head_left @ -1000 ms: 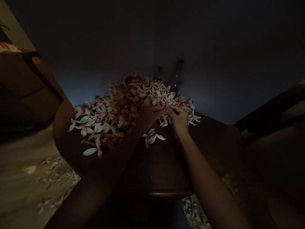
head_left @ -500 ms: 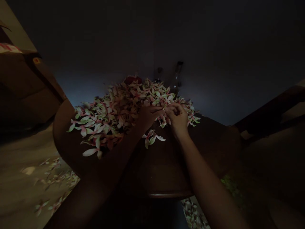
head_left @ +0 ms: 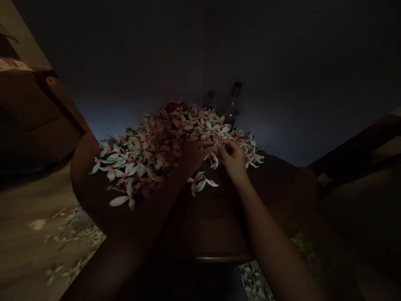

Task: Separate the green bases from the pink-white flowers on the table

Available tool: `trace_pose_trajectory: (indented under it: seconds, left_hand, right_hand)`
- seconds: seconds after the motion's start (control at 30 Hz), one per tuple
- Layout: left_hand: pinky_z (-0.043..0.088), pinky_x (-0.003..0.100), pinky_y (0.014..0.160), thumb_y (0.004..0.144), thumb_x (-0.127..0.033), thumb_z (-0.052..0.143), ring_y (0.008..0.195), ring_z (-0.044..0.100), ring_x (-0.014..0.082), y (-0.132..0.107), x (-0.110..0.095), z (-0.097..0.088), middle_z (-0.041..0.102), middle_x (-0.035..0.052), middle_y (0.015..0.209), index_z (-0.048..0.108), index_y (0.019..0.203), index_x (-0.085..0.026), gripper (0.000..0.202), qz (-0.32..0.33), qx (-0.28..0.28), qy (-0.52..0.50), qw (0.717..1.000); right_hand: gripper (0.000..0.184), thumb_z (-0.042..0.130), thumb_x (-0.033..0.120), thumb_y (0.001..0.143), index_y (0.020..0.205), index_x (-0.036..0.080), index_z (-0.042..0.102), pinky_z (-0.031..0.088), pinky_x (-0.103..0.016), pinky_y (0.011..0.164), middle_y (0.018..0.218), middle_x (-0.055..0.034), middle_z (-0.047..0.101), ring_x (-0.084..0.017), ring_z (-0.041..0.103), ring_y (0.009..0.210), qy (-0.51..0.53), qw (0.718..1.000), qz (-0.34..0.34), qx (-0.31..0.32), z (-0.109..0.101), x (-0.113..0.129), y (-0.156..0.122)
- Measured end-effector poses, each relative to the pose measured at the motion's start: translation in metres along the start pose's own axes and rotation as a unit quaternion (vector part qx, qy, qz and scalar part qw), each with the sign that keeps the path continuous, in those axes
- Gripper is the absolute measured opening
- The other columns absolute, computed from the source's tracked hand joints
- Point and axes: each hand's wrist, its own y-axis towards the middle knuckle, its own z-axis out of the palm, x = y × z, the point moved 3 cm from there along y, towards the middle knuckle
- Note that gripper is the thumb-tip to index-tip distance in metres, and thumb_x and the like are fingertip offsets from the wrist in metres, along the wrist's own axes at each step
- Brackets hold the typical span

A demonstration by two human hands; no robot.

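Observation:
A large heap of white, pink and green petal-like flowers [head_left: 166, 138] covers the back of a dark round table [head_left: 219, 225]. At the heap's front right, my left hand [head_left: 196, 154] and my right hand [head_left: 234, 159] meet fingertip to fingertip. Both are closed in a pinch on a small flower [head_left: 216, 145], mostly hidden by the fingers and the dim light. Pink-white petals show just beneath the fingertips. A single loose flower [head_left: 200, 183] lies on the tabletop between my forearms.
Behind the heap a slim clear bottle-like object [head_left: 233, 100] leans by the dark wall. Something red [head_left: 175, 105] tops the pile. Cardboard boxes [head_left: 34, 113] stand at left. More flowers [head_left: 84, 234] lie on the floor at left, others [head_left: 255, 282] below the table's front edge.
My right hand's fingers have shifted slightly at the pinch, its wrist turning a little. My left hand stays nearly in place. The whole view has moved a few pixels.

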Motion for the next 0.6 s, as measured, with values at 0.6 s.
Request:
trace_pose_trajectory:
  seconds: [0.6]
  left_hand:
    - [0.047, 0.023, 0.065, 0.083, -0.035, 0.066, 0.072, 0.066, 0.0155, 0.0017, 0.0001, -0.0012, 0.073, -0.001, 0.072, 0.081, 0.084, -0.02, 0.021, -0.018, 0.004, -0.021, 1.0]
  right_hand:
    - [0.017, 0.063, 0.038, 0.086, 0.085, 0.021, 0.068, 0.044, -0.027, 0.064, 0.076, -0.0009, 0.063, -0.015, 0.055, 0.07, -0.086, 0.995, -0.058, 0.0, -0.0052, 0.0033, -0.0024]
